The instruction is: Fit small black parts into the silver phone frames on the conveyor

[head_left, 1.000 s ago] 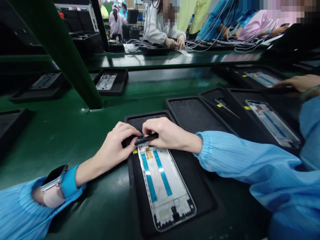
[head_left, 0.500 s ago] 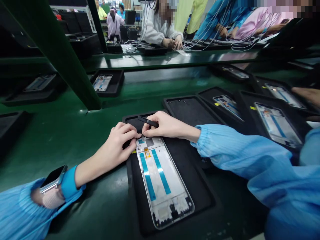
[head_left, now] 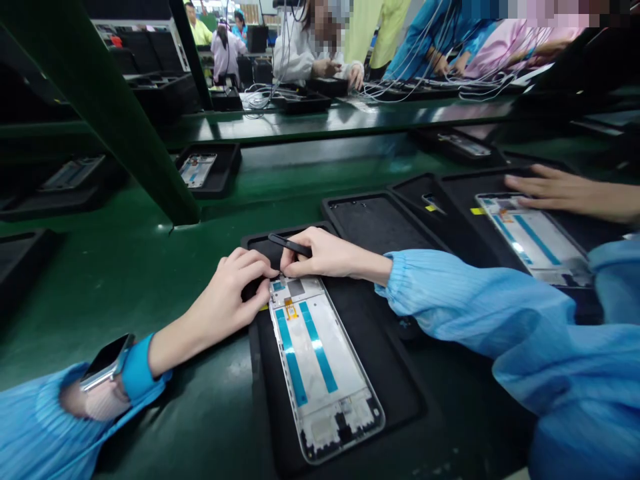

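A silver phone frame with two blue strips and an orange flex piece lies in a black tray. At its top left corner, my left hand rests with bent fingers; thumb and index fingertips come close together, and anything between them is too small to make out. My right hand is closed around a black pen-like tool, probably tweezers, its fingertips at the frame's top edge beside my left fingertips. The tool's tip is hidden by the fingers.
Behind my right hand lies another black tray. At the right, a co-worker's hand touches a second phone frame in a tray. A green post slants at the left. People work with white cables across the bench.
The co-worker's hand has come in from the right, and a tray with a phone frame there has shifted left. The view has moved slightly; my hands keep nearly the same pose.
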Available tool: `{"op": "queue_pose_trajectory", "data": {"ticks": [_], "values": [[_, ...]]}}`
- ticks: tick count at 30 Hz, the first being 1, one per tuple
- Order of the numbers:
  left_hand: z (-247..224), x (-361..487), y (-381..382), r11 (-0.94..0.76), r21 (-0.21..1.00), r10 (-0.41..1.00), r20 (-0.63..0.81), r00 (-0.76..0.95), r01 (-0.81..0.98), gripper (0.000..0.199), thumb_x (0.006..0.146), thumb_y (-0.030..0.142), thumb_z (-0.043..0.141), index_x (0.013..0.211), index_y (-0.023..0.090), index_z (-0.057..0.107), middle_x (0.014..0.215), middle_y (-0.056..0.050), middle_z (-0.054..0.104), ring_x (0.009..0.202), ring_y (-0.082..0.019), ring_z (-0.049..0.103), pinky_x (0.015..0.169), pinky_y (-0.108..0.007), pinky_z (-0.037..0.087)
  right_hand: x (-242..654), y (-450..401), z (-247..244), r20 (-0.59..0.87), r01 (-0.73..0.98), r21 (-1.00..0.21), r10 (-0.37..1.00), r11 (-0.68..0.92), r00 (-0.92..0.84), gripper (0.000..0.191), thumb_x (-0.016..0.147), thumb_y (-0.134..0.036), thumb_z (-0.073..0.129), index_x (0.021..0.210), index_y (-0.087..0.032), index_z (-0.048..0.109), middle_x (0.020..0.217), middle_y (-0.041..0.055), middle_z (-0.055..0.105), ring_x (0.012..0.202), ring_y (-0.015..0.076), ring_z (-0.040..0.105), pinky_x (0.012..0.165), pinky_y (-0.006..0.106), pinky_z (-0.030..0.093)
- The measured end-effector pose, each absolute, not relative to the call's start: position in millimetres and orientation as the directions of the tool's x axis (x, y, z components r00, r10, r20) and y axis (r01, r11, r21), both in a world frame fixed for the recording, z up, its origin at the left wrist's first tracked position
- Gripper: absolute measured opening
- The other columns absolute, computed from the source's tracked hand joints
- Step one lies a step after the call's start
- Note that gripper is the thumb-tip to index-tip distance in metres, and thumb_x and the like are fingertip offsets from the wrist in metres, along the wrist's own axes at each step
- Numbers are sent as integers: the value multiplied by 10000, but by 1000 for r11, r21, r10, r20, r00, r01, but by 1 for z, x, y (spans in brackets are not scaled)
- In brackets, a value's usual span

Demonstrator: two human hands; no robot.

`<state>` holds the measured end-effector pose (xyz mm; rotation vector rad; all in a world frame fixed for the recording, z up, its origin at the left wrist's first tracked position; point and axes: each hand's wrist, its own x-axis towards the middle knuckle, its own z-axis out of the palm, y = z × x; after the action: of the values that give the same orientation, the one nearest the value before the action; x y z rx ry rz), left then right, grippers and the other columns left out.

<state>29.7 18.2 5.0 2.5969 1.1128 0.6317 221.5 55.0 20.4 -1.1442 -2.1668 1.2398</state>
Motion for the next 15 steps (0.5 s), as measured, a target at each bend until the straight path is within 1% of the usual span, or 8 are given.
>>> {"op": "queue_pose_trajectory", "data": {"ticks": [2,3,5,7,9,12,15], "values": [[3,31,19,-640,476,765,321,558,603,131,800,179,480,844,163,603,878,-50,617,849,-196,514,740,-343,425,225,56,18,-39,419,-865,796,276,-604,67,662,-108,595,681,-104,659,605,-15,582,524,48,455,496,168,343],[3,32,20,-624,511,778,328,536,591,113,785,180,505,830,164,607,860,-44,621,843,-191,521,744,-333,431,227,57,16,-33,406,-874,801,268,-598,71,676,-139,604,691,-106,665,588,-18,574,514,48,450,485,169,334],[1,32,21,-604,553,793,337,508,574,90,763,176,533,804,167,613,833,-34,625,825,-182,533,744,-322,435,228,58,12,-34,394,-890,828,230,-559,142,717,-233,609,712,-108,676,507,-30,531,477,52,435,462,176,320],[0,33,22,-594,572,800,342,493,566,82,757,172,540,784,169,617,821,-29,627,809,-177,539,739,-319,434,227,59,9,-38,380,-907,861,183,-506,248,767,-328,577,727,-107,681,437,-33,493,450,65,450,461,186,338],[0,34,23,-591,576,803,348,485,565,81,757,170,539,766,169,620,809,-29,629,792,-175,541,736,-321,429,225,59,9,-12,348,-924,895,161,-446,338,803,-395,537,707,-102,675,431,-18,515,453,77,497,499,195,392],[1,36,24,-590,577,804,353,479,565,86,759,177,537,732,169,618,772,-26,625,761,-171,534,714,-317,424,224,60,9,100,299,-931,932,211,-348,442,823,-474,497,646,-101,656,425,-3,531,456,83,533,562,203,440],[1,38,24,-586,571,807,352,474,575,92,758,192,540,714,172,619,750,-19,622,744,-169,528,719,-321,421,225,62,8,178,277,-922,932,270,-316,506,836,-525,451,636,-103,647,392,-5,511,458,88,544,593,205,453]]}}
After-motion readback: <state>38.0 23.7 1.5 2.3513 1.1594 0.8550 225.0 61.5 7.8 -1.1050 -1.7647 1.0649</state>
